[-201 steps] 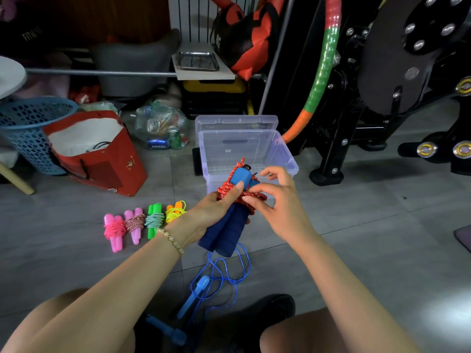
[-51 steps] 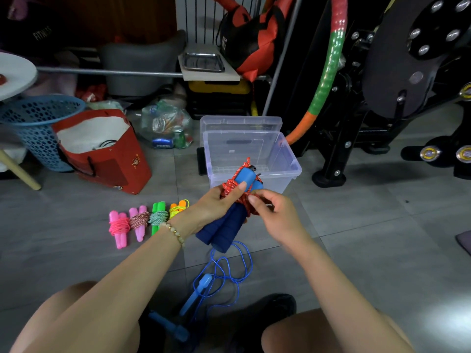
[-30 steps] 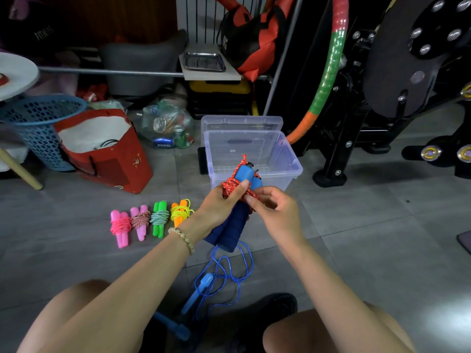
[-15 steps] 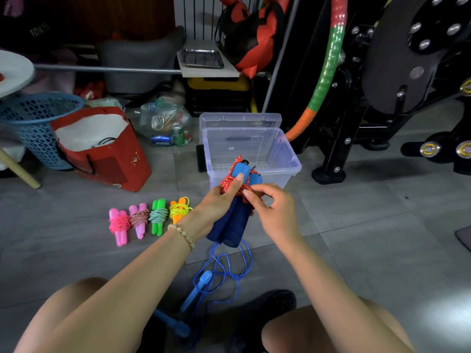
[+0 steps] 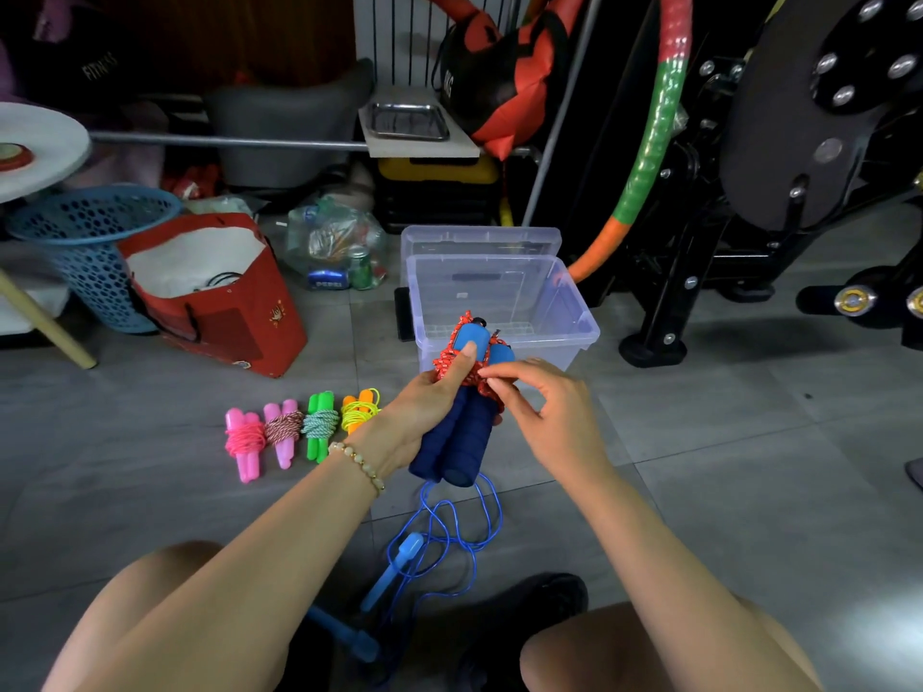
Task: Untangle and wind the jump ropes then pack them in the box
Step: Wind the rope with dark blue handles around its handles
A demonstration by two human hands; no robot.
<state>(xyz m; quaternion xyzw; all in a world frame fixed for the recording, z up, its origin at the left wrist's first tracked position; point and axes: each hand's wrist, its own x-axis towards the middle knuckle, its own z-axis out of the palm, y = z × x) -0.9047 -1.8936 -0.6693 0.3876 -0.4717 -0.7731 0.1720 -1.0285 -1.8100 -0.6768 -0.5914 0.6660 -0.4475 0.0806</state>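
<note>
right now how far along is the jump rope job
Done: four wound ropes lie in a row on the floor. In hand: the left hand grips the dark blue handles while the right hand works the red cord. Left: the loose blue rope, and the clear box looks empty.

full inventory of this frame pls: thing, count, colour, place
wound jump ropes with plastic handles: 4, pink, pink, green, orange; row on floor, left of hands
navy foam-handled jump rope: 1, red-white cord wound round handles; held in both hands
loose blue jump rope: 1, blue; tangled on floor below hands
clear plastic box: 1, open, no ropes inside; floor behind hands
clear lid: 1; behind box
red bag: 1; floor, left
blue perforated basket: 1; far left
bag of bottles and cans: 1, clear; behind
left hand: grips handles
right hand: pinches cord
</note>
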